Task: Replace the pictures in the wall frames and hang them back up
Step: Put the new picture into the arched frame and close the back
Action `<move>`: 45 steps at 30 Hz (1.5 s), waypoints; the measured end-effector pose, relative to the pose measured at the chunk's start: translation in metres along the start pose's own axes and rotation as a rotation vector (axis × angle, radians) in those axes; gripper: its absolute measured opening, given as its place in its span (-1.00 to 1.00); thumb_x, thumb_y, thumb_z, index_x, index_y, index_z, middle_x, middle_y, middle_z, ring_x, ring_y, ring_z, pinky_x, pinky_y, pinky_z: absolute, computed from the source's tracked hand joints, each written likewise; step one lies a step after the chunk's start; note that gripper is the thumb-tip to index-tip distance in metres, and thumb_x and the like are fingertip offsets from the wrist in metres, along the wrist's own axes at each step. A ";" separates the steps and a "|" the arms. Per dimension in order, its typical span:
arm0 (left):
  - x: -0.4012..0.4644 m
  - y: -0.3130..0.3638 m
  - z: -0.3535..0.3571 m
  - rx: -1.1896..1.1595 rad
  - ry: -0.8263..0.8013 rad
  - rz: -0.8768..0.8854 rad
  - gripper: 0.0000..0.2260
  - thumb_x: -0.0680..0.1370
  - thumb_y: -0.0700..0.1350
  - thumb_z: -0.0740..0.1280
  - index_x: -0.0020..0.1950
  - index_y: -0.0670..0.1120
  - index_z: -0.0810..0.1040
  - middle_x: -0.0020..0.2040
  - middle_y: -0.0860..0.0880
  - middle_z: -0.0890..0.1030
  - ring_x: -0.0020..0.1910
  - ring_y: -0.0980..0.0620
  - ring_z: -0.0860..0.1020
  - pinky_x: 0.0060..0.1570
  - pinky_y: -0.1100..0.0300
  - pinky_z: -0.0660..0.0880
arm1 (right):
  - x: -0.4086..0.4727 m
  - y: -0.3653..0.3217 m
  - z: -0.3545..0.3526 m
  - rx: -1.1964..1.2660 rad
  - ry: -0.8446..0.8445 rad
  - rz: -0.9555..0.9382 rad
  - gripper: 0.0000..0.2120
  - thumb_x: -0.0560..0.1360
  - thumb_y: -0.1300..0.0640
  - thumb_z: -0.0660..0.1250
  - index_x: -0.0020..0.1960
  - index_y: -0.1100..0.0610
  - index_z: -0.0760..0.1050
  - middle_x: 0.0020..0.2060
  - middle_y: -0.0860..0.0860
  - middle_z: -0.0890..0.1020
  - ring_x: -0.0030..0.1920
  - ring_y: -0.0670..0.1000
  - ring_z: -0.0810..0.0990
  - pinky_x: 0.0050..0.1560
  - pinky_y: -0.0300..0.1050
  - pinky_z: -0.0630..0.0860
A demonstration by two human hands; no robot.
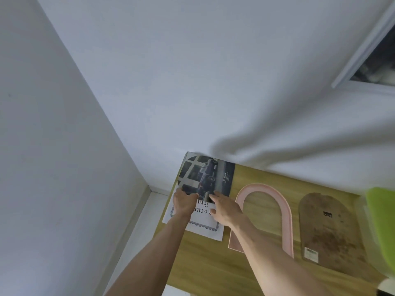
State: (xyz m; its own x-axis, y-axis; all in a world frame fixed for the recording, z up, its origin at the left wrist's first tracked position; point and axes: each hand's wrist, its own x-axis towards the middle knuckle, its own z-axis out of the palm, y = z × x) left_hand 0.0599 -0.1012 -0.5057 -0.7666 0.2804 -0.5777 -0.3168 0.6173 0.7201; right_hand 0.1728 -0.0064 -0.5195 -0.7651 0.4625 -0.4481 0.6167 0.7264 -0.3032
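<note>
- Lying on the wooden table (209, 265): car picture (208, 176) overlapping a white printed sheet (202, 223).
- Left hand (183, 202) pinches the car picture's near edge.
- Right hand (224, 208) rests flat, fingers straight, beside it.
- Pink arched frame (275, 197) and brown backing board (329, 229) lie to the right.

Table (213, 263): matt wood grain | magazine page (208, 177): glossy paper | arched frame (286, 212): smooth pink | backing board (329, 236): rough brown fibreboard

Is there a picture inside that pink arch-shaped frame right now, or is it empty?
Empty. The wooden table shows straight through the pink frame, and its brown backing board lies separately beside it.
</note>
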 end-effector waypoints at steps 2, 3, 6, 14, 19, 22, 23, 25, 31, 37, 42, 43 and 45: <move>0.010 0.006 0.000 -0.138 -0.024 -0.113 -0.64 0.41 -0.19 0.46 0.14 -0.12 0.43 -0.10 -0.16 0.65 -0.24 -0.14 0.68 -0.28 0.00 0.64 | 0.004 -0.001 0.002 0.021 0.013 0.016 -0.50 0.62 0.08 0.26 0.53 0.09 0.28 0.57 -0.03 0.18 0.51 0.08 0.28 0.43 -0.01 0.31; 0.015 0.008 0.000 -0.191 -0.046 -0.159 -0.65 0.40 -0.20 0.47 0.12 -0.14 0.43 -0.12 -0.20 0.66 -0.29 -0.15 0.69 -0.32 -0.02 0.64 | 0.005 -0.001 0.003 0.030 0.032 0.024 -0.52 0.61 0.08 0.26 0.51 0.09 0.32 0.56 -0.03 0.21 0.49 0.07 0.31 0.42 -0.02 0.32; 0.025 0.008 0.004 -0.109 -0.029 -0.182 -0.70 0.39 -0.16 0.47 0.07 -0.21 0.53 -0.09 -0.20 0.65 -0.30 -0.15 0.68 -0.33 -0.01 0.65 | 0.009 -0.004 0.003 0.045 0.081 0.035 -0.59 0.60 0.10 0.28 0.44 0.10 0.40 0.47 0.00 0.38 0.38 0.09 0.44 0.30 -0.03 0.42; 0.033 0.015 -0.001 -0.125 0.060 -0.186 -0.84 0.45 -0.23 0.35 0.02 -0.19 0.51 -0.05 -0.22 0.62 -0.30 -0.13 0.64 -0.45 0.18 0.53 | 0.009 -0.006 0.006 0.038 0.134 0.034 -0.57 0.60 0.12 0.28 0.45 0.08 0.37 0.37 -0.02 0.43 0.26 0.09 0.51 0.12 -0.07 0.49; 0.043 0.015 -0.008 -0.300 0.010 -0.248 -0.84 0.49 -0.23 0.39 0.06 -0.12 0.55 -0.13 -0.19 0.67 -0.27 -0.18 0.68 -0.26 -0.06 0.66 | 0.010 -0.003 0.008 0.047 0.135 0.025 -0.52 0.60 0.11 0.30 0.49 0.05 0.32 0.40 -0.01 0.41 0.29 0.09 0.48 0.14 -0.06 0.49; 0.039 0.016 -0.009 -0.349 0.019 -0.213 -0.98 0.54 -0.23 0.35 -0.06 -0.13 0.55 -0.13 -0.17 0.66 -0.22 -0.13 0.67 -0.23 0.07 0.64 | 0.011 -0.006 0.010 -0.013 0.201 0.018 -0.52 0.57 0.06 0.33 0.46 0.04 0.34 0.36 0.04 0.45 0.28 0.12 0.49 0.21 0.00 0.51; 0.037 0.017 -0.009 -0.380 0.014 -0.201 -0.98 0.54 -0.25 0.35 -0.06 -0.16 0.57 -0.12 -0.17 0.66 -0.20 -0.11 0.67 -0.24 0.10 0.64 | 0.011 -0.008 0.011 -0.033 0.244 0.014 -0.53 0.55 0.06 0.36 0.43 0.06 0.37 0.32 0.07 0.48 0.26 0.14 0.51 0.20 0.03 0.51; 0.034 0.022 -0.010 -0.465 -0.026 -0.175 -0.95 0.51 -0.32 0.35 -0.05 -0.25 0.58 -0.12 -0.21 0.67 -0.20 -0.10 0.68 -0.26 0.14 0.63 | 0.010 -0.011 0.010 -0.056 0.358 -0.025 -0.54 0.45 0.11 0.48 0.32 0.12 0.48 0.19 0.11 0.57 0.15 0.16 0.59 0.08 0.06 0.57; 0.019 0.036 -0.020 -0.628 -0.144 -0.004 -0.70 0.48 -0.07 0.45 0.01 -0.31 0.62 -0.18 -0.19 0.67 -0.22 -0.10 0.66 -0.11 0.04 0.66 | 0.000 -0.017 -0.020 0.046 0.681 -0.095 -0.58 0.35 0.42 0.47 0.15 0.13 0.57 -0.10 0.03 0.65 -0.29 0.04 0.63 -0.42 -0.12 0.56; 0.007 0.051 -0.014 -0.459 -0.169 0.061 -0.64 0.53 0.05 0.34 0.25 -0.12 0.57 0.08 -0.07 0.62 0.03 -0.05 0.59 0.21 -0.08 0.52 | -0.022 0.001 -0.062 0.537 0.775 -0.036 -0.81 0.59 0.21 0.22 0.14 0.07 0.54 -0.12 -0.12 0.59 -0.21 -0.18 0.52 -0.16 -0.24 0.46; -0.019 0.067 0.005 -0.290 -0.317 0.208 -0.68 0.51 -0.13 0.33 0.27 0.02 0.55 0.14 0.07 0.60 0.22 -0.04 0.51 0.18 0.07 0.39 | -0.057 0.032 -0.088 1.010 0.741 0.135 -0.89 0.50 0.21 0.24 -0.19 0.19 0.38 -0.36 0.09 0.39 -0.37 -0.06 0.27 -0.33 -0.12 0.20; -0.022 0.069 0.011 -0.279 -0.336 0.232 -0.72 0.49 -0.16 0.34 0.20 0.00 0.59 0.08 0.05 0.64 0.19 -0.04 0.54 0.16 0.08 0.43 | -0.063 0.041 -0.088 1.051 0.735 0.161 -0.92 0.48 0.21 0.26 -0.17 0.20 0.39 -0.31 0.19 0.43 -0.32 -0.03 0.32 -0.28 -0.10 0.23; -0.026 0.068 0.017 -0.257 -0.355 0.275 -0.72 0.46 -0.19 0.35 0.16 -0.04 0.63 0.03 0.02 0.68 0.12 -0.04 0.58 0.19 0.00 0.50 | -0.072 0.054 -0.086 1.129 0.732 0.221 -0.96 0.46 0.22 0.29 -0.09 0.18 0.47 -0.13 0.24 0.55 -0.24 0.06 0.43 -0.18 -0.09 0.31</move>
State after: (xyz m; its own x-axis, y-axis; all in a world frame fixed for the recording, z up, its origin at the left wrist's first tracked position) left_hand 0.0672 -0.0540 -0.4481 -0.6179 0.6668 -0.4166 -0.2915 0.2978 0.9090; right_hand 0.2456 0.0432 -0.4317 -0.3363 0.9314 -0.1392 0.2820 -0.0415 -0.9585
